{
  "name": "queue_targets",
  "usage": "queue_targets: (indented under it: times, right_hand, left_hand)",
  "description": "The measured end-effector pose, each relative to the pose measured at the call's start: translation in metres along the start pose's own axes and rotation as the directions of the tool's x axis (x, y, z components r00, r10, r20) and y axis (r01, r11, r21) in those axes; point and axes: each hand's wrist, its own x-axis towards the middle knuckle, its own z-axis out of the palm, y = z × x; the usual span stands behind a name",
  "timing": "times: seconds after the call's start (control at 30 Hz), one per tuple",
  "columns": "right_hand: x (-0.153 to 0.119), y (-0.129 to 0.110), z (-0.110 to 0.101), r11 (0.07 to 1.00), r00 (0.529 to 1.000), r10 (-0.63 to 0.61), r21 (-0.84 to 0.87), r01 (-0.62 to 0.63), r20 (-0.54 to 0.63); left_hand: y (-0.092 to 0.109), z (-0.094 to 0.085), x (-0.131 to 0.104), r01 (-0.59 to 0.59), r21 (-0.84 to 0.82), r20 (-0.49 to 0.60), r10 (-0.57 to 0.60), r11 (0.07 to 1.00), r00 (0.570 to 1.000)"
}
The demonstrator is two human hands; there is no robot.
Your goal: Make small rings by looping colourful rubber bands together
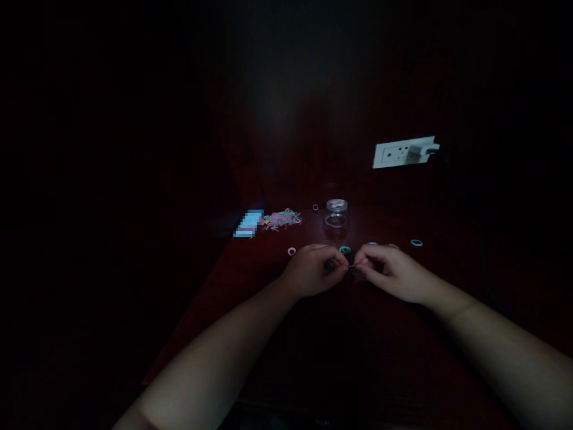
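Note:
A thin pale band [351, 266] spans the small gap between my two hands. My left hand [319, 270] pinches its left end between thumb and forefinger. The other end is in the pinched fingertips of my right hand [388, 270]. Just behind the fingertips lies a green ring-shaped band [344, 249]. A pink band [292, 251] rests beside my left hand, and a light blue band [416, 243] lies beyond my right wrist. More bands are partly hidden behind my right hand.
On the dark red table [215, 298], a clear lidded jar [336, 215] stands behind my hands. Left of it are a small ring [315, 207], a pile of colourful bands [283, 220] and a lit, pixelated screen [249, 224]. A socket panel [403, 153] with a plug is on the wall.

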Motion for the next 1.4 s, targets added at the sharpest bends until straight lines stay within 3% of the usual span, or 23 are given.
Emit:
queue_targets:
  times: [1.4]
  right_hand:
    - [0.0001, 0.0014, 0.0004, 0.997, 0.999, 0.047, 0.056, -0.046, -0.015]
  left_hand:
    - [0.0005, -0.0003, -0.0009, 0.016, -0.004, 0.015, -0.016, 1.0, 1.0]
